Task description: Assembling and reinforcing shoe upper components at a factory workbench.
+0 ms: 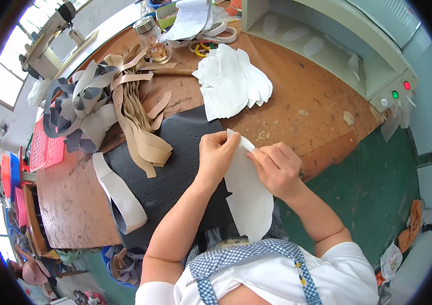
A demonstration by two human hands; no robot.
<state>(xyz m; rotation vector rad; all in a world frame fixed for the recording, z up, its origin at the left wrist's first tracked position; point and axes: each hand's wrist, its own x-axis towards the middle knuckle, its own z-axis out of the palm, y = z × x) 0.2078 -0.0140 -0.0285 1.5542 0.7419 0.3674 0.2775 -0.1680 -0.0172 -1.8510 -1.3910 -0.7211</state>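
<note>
My left hand (216,155) pinches the top end of a long white cut piece (249,199), thumb uppermost. On its right edge, a little lower, the closed fingers of my right hand (280,168) grip the same piece. The piece hangs down in front of my checked apron (249,252), with a rounded lower end and a notch in its left edge. Whether it is paper or thin fabric, I cannot tell. A black pitted mat (172,188) lies under and left of my left arm. Beyond my hands rests a pile of similar white pieces (228,79).
Tan strips (137,127) and grey strips (81,114) are heaped at the left, near a pale looped band (124,198). A glass jar (154,43), tape rolls (224,34) and scissors (203,48) stand behind. At the far right is an open-fronted machine (378,76) with white pieces inside.
</note>
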